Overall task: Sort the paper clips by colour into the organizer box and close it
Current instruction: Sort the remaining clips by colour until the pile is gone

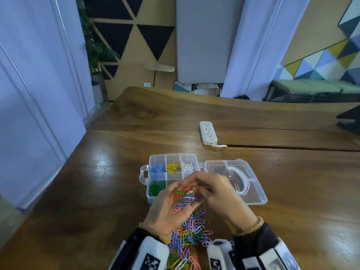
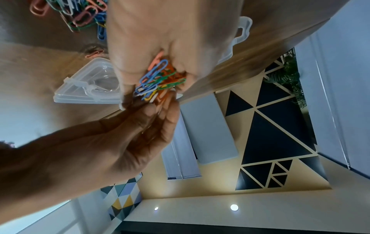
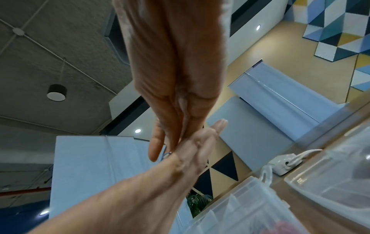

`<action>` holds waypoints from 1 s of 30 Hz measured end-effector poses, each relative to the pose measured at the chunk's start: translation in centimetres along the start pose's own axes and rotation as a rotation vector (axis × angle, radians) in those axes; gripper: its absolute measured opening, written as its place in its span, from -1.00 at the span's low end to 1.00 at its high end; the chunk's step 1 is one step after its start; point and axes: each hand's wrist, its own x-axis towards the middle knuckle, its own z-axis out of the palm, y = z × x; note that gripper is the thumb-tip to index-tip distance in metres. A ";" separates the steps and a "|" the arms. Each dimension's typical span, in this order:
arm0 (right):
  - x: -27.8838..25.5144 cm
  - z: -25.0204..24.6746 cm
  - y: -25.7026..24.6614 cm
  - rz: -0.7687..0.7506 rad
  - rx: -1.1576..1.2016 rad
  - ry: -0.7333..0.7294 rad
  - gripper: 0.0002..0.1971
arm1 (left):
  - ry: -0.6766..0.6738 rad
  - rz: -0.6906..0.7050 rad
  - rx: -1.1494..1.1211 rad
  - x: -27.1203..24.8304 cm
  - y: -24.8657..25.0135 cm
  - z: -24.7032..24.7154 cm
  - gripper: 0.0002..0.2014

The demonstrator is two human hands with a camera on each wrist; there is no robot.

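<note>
A clear organizer box [image 1: 173, 155] sits on the wooden table, its lid [image 1: 253, 191] laid open to the right. The back row holds blue clips [image 1: 157, 168], yellow clips [image 1: 173, 167] and white clips [image 1: 188, 166]; green clips [image 1: 155, 188] fill the front left compartment. My left hand [image 1: 175, 193] is palm up over the box's front, cupped round a handful of mixed clips [image 1: 183, 199] [image 2: 158, 77]. My right hand [image 1: 194, 185] [image 2: 148, 107] reaches into that palm and its fingertips pinch a clip there. A pile of mixed clips [image 1: 189, 236] lies below the hands.
A white power strip [image 1: 208, 132] lies beyond the box, with its cord running into a slot in the table. The table's left edge runs near white panels. The wrist cameras [image 1: 220, 254] sit close over the pile.
</note>
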 end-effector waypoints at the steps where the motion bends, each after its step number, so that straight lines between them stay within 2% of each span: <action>1: -0.1 0.2 0.3 0.001 0.016 0.005 -0.60 | 0.011 -0.025 -0.034 0.0 0.0 0.1 -0.76; 3: -0.4 0.5 0.7 -0.009 0.037 0.024 -0.60 | -0.009 -0.073 -0.072 -0.2 0.1 0.0 -0.67; 9: -0.2 1.3 0.4 -0.119 -0.033 0.154 -0.69 | -0.008 -0.088 -0.120 0.0 0.5 -0.8 -0.74; 16: 0.2 0.8 0.7 -0.216 -0.158 0.214 -0.70 | -0.061 -0.086 -0.152 0.0 0.7 -0.7 -0.64; 19: 0.2 0.6 1.1 -0.223 -0.187 0.188 -0.69 | -0.052 -0.083 -0.152 0.1 0.9 -1.1 -0.66; 21: 0.1 0.5 1.1 -0.254 -0.239 0.159 -0.69 | -0.039 -0.070 -0.145 0.1 1.0 -1.3 -0.61; 26: -0.1 0.1 0.4 -0.276 -0.313 0.129 -0.91 | 0.002 -0.077 -0.114 0.1 1.2 -1.3 -0.57; 30: -0.2 0.4 0.7 -0.280 -0.406 0.074 -0.79 | -0.022 -0.108 -0.178 0.0 1.2 -1.6 -0.65</action>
